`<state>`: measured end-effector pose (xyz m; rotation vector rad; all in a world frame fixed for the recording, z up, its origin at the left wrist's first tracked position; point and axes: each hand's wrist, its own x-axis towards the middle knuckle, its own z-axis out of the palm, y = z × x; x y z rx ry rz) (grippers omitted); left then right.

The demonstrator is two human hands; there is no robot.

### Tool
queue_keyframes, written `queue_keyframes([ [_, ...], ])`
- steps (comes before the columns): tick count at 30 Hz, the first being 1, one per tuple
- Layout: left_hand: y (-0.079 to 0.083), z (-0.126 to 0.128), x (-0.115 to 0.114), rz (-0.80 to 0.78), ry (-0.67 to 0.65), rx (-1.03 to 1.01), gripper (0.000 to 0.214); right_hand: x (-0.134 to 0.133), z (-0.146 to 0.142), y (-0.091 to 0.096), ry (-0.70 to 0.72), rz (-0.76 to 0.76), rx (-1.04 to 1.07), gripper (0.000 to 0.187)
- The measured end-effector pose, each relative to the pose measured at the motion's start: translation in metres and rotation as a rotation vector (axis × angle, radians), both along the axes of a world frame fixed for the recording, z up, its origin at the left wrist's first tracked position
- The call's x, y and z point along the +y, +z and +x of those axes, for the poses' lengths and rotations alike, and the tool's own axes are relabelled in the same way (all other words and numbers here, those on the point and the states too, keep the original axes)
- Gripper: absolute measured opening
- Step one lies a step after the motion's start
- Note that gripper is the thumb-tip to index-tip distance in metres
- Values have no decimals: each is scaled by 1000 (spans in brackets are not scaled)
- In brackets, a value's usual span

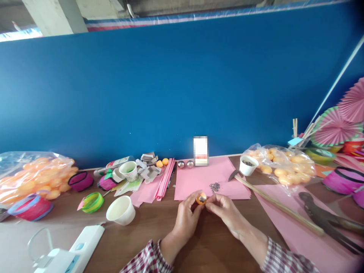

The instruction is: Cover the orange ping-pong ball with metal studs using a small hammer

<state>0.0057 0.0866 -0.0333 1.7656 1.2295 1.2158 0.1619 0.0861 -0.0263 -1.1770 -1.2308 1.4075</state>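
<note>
In my left hand [186, 214] is a small orange plastic ball [201, 202], held between thumb and fingers over the table's front area. The ball has an opening facing up, and something silvery and shiny shows inside it. My right hand [226, 212] is closed in a pinch at the ball's right edge; what its fingertips hold, if anything, is too small to make out. Just beyond the hands, a little heap of small metal bits [214, 187] lies on pink paper [196, 185]. Two shiny round metal things [185, 164] sit at the paper's back edge.
A white cup of dark bits [248, 165] and a bag of orange balls [281, 167] stand right. A hammer [278, 204] and dark pliers-like tool [321, 216] lie nearer. Left are an empty white cup [121, 210], a power strip [85, 244] and another ball bag [36, 174].
</note>
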Motion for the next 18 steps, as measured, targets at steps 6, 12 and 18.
queue_keyframes([
  [6, 1, 0, -1, -12, -12, -1, 37, -2, -1, 2, -1, -2, 7, 18],
  [12, 0, -1, 1, -7, -12, -7, 36, -2, -1, 5, -10, -18, -1, 20],
  [18, 1, -1, 0, -21, -6, -5, 36, -2, -1, 4, -8, 8, -18, 19],
])
